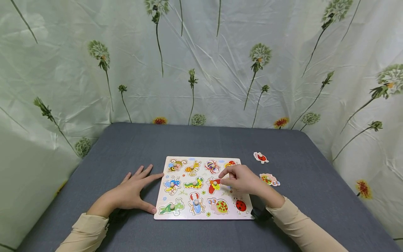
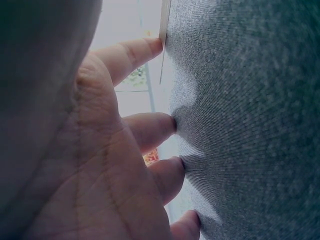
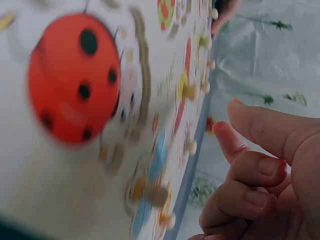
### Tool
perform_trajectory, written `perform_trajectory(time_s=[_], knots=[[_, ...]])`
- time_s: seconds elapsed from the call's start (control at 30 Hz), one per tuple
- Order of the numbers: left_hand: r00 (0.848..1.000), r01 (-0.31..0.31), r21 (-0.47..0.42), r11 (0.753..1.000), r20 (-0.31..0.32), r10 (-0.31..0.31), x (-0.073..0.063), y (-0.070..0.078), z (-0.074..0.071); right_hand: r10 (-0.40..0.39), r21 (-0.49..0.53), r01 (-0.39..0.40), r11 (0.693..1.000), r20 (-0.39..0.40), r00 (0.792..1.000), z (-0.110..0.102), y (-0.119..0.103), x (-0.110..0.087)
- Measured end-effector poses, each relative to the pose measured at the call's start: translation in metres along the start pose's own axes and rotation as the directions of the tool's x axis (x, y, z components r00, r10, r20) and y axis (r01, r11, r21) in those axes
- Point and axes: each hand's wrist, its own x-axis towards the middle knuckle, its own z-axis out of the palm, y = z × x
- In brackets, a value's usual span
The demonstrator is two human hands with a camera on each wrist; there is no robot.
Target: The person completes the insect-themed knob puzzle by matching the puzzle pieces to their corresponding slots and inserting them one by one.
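Note:
A wooden peg puzzle board (image 1: 185,192) with insect pictures lies flat on the table. My left hand (image 1: 130,192) is spread at its left side, index fingertip and thumb at the edge; the left wrist view shows the other fingertips (image 2: 167,130) down on the cloth. Above the board's right part hovers my right hand (image 1: 242,178), thumb and index apart beside the red butterfly piece (image 1: 214,186) with its knob. In the right wrist view, nothing is between the fingers of that hand (image 3: 270,170). The ladybug picture (image 3: 75,80) and the snail picture (image 1: 218,206) show no knobs.
To the right of the board lie a loose ladybug piece (image 1: 261,157) and a loose snail piece (image 1: 269,179). Other knobbed pieces, such as the caterpillar (image 1: 193,183), sit in the board. A dark grey cloth (image 1: 151,143) covers the table; a floral curtain (image 1: 220,87) hangs behind.

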Motion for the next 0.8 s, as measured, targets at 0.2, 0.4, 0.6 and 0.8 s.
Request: perform_trajectory(time_s=[0.2, 0.4, 0.6, 0.8], knots=[[1.000, -0.004, 0.004, 1.000, -0.003, 0.004, 0.000, 0.000, 0.000, 0.064, 0.013, -0.063, 0.998, -0.058, 0.996, -0.017, 0.013, -0.012], [1.000, -0.007, 0.007, 1.000, -0.004, 0.007, 0.001, -0.002, 0.001, 0.112, 0.017, -0.111, 0.994, -0.094, 0.989, -0.035, 0.029, -0.026], [1.000, -0.009, 0.013, 1.000, -0.006, 0.009, 0.001, -0.003, 0.002, 0.125, -0.013, -0.128, 0.992, -0.141, 0.982, -0.051, 0.046, -0.039], [1.000, -0.006, 0.015, 1.000, -0.002, 0.006, 0.001, -0.003, 0.002, 0.140, -0.023, -0.145, 0.989, -0.144, 0.980, -0.063, 0.061, -0.051]])
